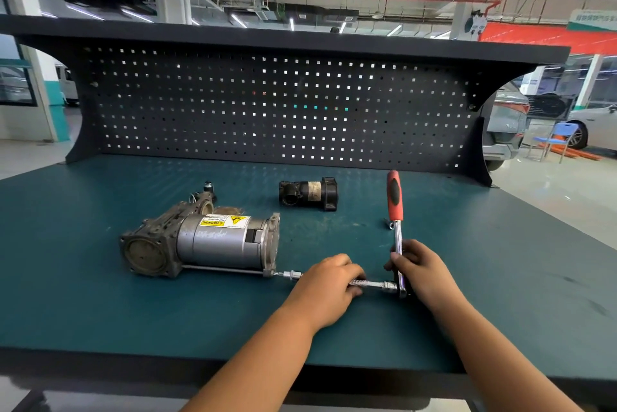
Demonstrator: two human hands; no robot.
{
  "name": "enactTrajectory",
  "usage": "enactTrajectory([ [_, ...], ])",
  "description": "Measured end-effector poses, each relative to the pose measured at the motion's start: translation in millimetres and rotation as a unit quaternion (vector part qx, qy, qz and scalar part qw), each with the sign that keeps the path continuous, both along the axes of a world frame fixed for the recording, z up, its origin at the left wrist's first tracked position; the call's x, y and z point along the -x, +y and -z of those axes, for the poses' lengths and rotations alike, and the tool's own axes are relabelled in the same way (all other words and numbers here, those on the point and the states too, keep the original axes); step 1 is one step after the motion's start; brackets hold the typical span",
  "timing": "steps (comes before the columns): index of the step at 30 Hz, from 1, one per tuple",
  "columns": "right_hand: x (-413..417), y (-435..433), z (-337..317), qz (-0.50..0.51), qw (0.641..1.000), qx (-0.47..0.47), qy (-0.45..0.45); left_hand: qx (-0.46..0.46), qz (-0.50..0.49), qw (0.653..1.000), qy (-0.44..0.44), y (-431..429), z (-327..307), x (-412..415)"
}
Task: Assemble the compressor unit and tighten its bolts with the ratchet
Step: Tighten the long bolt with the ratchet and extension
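Holding a ratchet [395,211] to a compressor [200,244], lower centre.
Gripping extension bar [374,285] in curled left hand [329,288], ratchet shaft in curled right hand [422,273].

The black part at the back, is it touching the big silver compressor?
Apart. The head view shows a strip of bare green table between the black part and the compressor.
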State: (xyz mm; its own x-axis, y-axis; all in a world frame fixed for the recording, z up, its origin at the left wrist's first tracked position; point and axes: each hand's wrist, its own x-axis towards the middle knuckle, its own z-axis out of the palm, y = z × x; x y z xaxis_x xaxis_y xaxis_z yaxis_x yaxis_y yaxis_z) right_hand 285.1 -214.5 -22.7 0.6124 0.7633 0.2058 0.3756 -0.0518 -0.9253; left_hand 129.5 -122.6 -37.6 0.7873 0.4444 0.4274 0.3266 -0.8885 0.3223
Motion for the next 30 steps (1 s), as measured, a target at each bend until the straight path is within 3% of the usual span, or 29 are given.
enactTrajectory([
  [5, -4, 14, 0, 0.051, 0.976, 0.187, -0.100, -0.005, -0.004, 1.000, -0.003, 1, 1, -2],
  [9, -1, -1, 0, 0.003, 0.998, 0.057, -0.032, -0.003, 0.000, 1.000, 0.004, 2, 3, -2],
  [12, 4, -19, 1, -0.016, 0.999, -0.021, -0.040, 0.007, 0.009, 1.000, 0.012, 2, 3, -1],
  [17, 17, -47, 3, -0.021, 0.993, -0.071, -0.096, 0.019, 0.006, 0.999, 0.029, 1, 1, 0],
  [21, 27, -67, 14, -0.029, 0.964, -0.052, -0.261, 0.028, -0.011, 0.999, 0.030, 1, -1, -3],
  [23, 25, -70, 16, -0.042, 0.953, -0.049, -0.296, 0.027, -0.018, 0.999, 0.032, 2, -1, -5],
  [28, 18, -52, 6, 0.000, 0.990, -0.063, -0.127, 0.012, -0.018, 1.000, 0.010, 1, 0, -2],
  [30, 16, -38, -1, 0.033, 0.991, -0.068, -0.107, -0.002, -0.009, 1.000, 0.006, 1, 0, 0],
])
